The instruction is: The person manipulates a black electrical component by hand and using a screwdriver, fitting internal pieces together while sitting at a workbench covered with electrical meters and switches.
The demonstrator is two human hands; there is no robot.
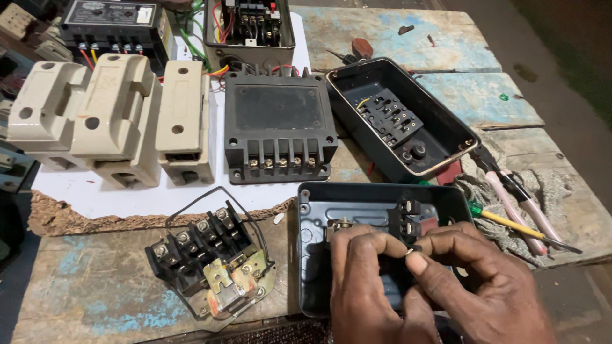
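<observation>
A small metal ring (409, 252) is pinched between the curled fingertips of the left hand (366, 280) and right hand (475, 283), both held knuckles-up over the open dark metal box (312, 255) at the near edge of the worn surface (95, 286), beside a black contactor (207, 258).

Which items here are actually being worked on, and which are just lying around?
In use:
- left hand
- right hand
- small metal ring pinched between the fingertips
- open dark box under the hands

Lying about:
- loose contactor
- beige fuse holders
- black terminal unit
- second open box
- pliers
- screwdriver
</observation>
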